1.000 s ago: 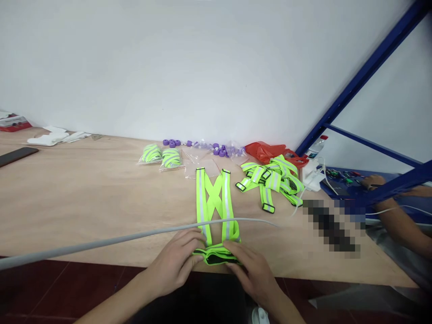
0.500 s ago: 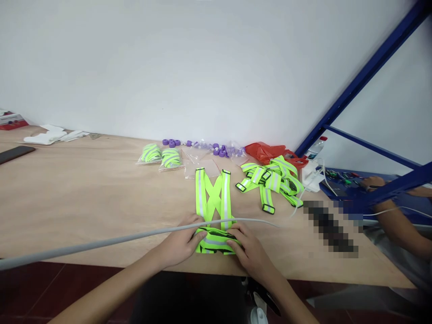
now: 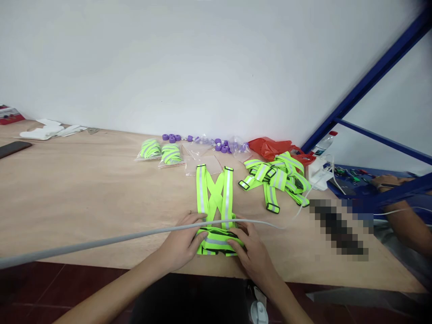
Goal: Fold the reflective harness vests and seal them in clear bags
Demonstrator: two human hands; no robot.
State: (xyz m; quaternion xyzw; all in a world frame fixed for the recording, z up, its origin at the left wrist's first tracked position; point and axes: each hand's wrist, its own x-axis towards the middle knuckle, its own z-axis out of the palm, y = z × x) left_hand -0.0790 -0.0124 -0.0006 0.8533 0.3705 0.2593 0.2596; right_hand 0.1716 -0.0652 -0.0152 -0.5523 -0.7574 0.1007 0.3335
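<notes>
Left fingers (image 3: 200, 240) and right fingers (image 3: 240, 236) clamp the harness (image 3: 215, 197), partly hidden behind a cable (image 3: 141, 235).

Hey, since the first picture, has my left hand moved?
Yes, slightly: your left hand has shifted away from you, farther from the front edge of the wooden table and closer to the crossing of the yellow-green straps.

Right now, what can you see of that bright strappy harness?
The yellow-green harness looks like fabric webbing with silvery stripes. Two straps with dark buckles at their far ends flank a crossed section; the near end is folded into a layered bundle. It lies on the wooden table, left hand and right hand holding the bundle's sides.
</notes>
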